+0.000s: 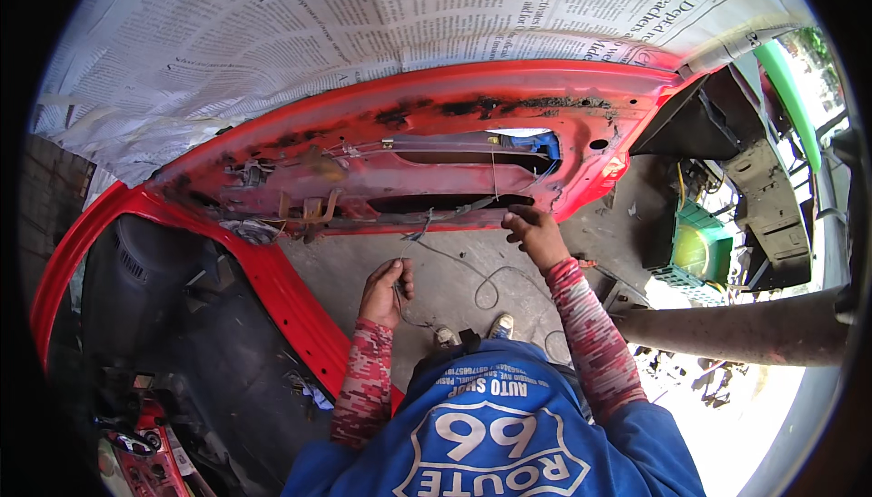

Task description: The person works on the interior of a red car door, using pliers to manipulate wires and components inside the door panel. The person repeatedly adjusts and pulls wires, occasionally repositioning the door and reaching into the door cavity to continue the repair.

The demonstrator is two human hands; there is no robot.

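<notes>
A red car door stands in front of me, its bare inner side scuffed and marked with black residue. My left hand is closed on a thin grey wire, which hangs past the fingers toward the floor. My right hand is at the door's lower edge, just below the long lower opening. Its fingertips are pinched together, and what is between them is too small to make out. Between the hands, a dark wiring bundle runs along the door's lower part. Blue plastic shows in the upper opening.
Newspaper sheets cover the surface beyond the door. At left are the red door frame and dark car interior. Looped wire lies on the concrete floor. A green crate and thick pipe are at right.
</notes>
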